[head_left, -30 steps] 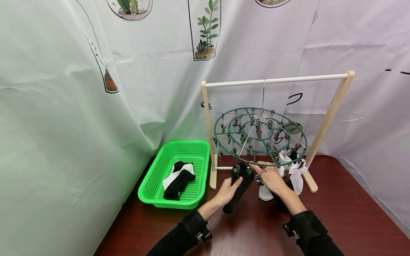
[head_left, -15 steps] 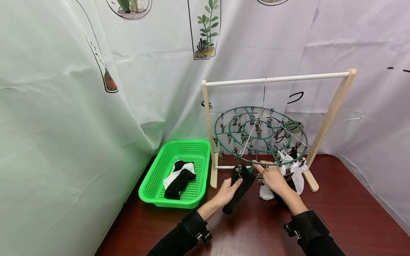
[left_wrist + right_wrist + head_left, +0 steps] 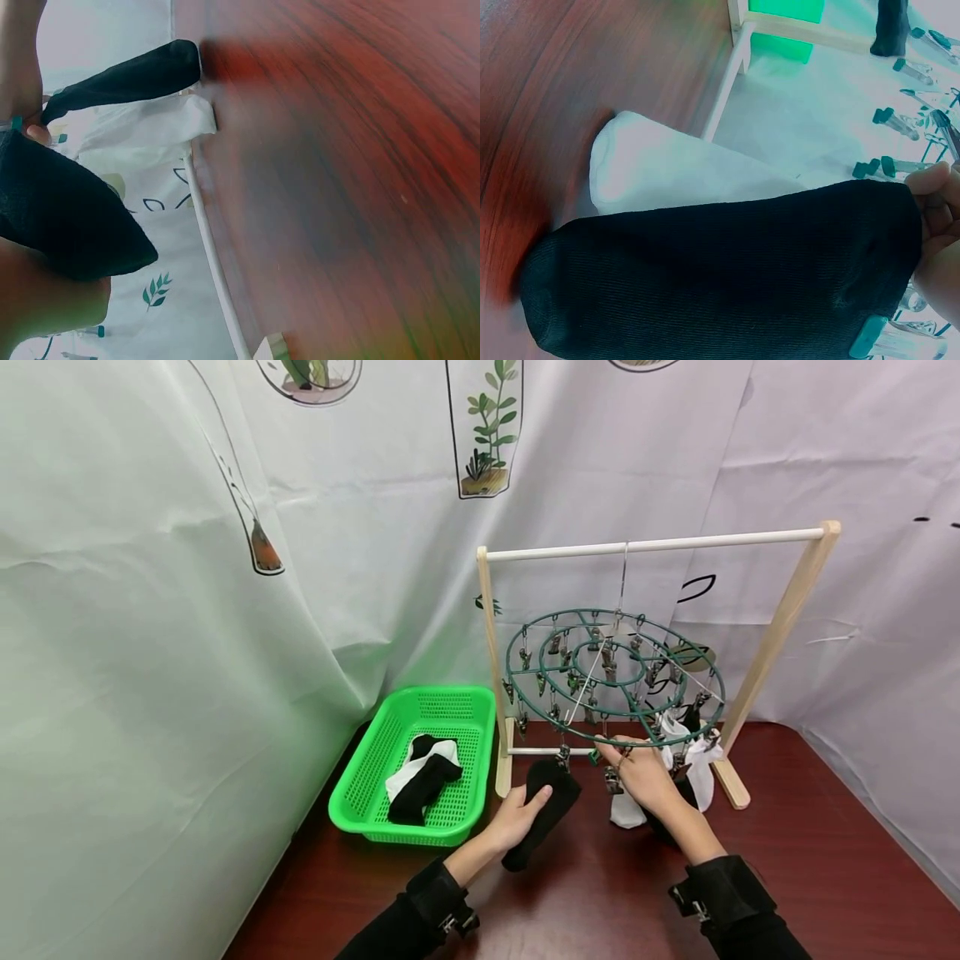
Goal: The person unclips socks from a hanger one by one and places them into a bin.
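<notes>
Evidently, the hanging is standing partway along: on the left, a small pile of black and white socks (image 3: 422,789) is lying inside the green plastic basket (image 3: 408,835), and by the look of it those are still waiting to go up. Next to the right, your left hand (image 3: 516,820) is pinching a black sock (image 3: 549,822), with your thumb lying over its front. The held sock is passing through that grip, its lower end slanting down and left above the red-brown table (image 3: 585,910), its upper end reaching just under a metal clip (image 3: 563,760) of the green round clip hanger (image 3: 527,673); whether that clip is biting the fabric, you cannot tell from here. Farther right, your right hand (image 3: 641,777) is reaching up to the hanger's near edge with bent fingers and appears to be pinching a green-tipped clip (image 3: 595,757), near the held sock but apart from it. Around and beyond that hand, several socks are already hanging, among them a ribbed black sock (image 3: 720,270) and a white sock (image 3: 675,165) just behind it in the right wrist view; that part is looking done.
</notes>
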{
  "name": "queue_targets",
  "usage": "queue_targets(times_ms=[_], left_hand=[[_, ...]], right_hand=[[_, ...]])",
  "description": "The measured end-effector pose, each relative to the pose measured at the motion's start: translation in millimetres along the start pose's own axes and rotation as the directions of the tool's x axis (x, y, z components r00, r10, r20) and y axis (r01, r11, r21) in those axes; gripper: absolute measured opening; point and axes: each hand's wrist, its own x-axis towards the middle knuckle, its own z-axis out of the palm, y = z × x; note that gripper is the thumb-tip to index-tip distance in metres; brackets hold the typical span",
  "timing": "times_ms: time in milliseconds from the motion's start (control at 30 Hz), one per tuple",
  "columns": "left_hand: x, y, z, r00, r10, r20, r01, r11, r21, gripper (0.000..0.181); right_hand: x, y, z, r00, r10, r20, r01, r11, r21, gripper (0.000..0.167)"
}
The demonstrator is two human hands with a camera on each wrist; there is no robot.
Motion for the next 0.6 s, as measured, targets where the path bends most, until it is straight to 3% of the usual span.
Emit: queue_targets(times_ms=[167, 367, 500, 600], left_hand=[[-10.5, 5.1, -19.5, 0.999, -0.002, -0.036, 0.003, 1.0, 0.021, 0.039], [-16.1, 25.7, -56.9, 0.992, -0.004, -0.129, 0.016, 0.995, 0.096, 0.04], [-4.6, 43.5, -88.1, 0.982, 0.027, -0.188, 0.012, 0.979, 0.204, 0.036], [12.0, 54.9, -113.4, 0.972, 0.058, -0.229, 0.013, 0.954, 0.298, 0.033]], right_hand=[[-1.0, 0.1, 0.3, 1.0, -0.012, -0.021, 0.012, 1.0, 0.008, 0.043], [-0.9, 0.1, 0.6, 1.0, -0.002, -0.021, 0.002, 1.0, 0.018, 0.043], [1.3, 1.2, -0.8, 1.0, 0.002, -0.03, -0.002, 1.0, 0.005, 0.042], [2.5, 2.2, -2.2, 0.999, -0.001, -0.033, 0.001, 1.0, -0.003, 0.042]])
